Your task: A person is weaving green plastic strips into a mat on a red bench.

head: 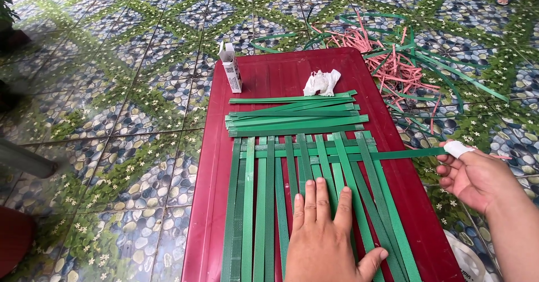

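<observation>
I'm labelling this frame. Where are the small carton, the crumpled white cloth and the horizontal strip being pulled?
small carton [231, 71], head view, its front face.
crumpled white cloth [321, 82], head view, its middle.
horizontal strip [407, 154], head view, the free stretch near the right hand [474, 175].

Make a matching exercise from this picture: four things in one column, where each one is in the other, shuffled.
1. left hand
2. right hand
3. small carton
4. pink scraps

A. upright at the red board's far left corner
B. pinching the end of a crosswise green strip
C. on the tiled floor beyond the board
D. flat on the woven green strips

Pairs: 1-D, 2-B, 3-A, 4-C
</observation>
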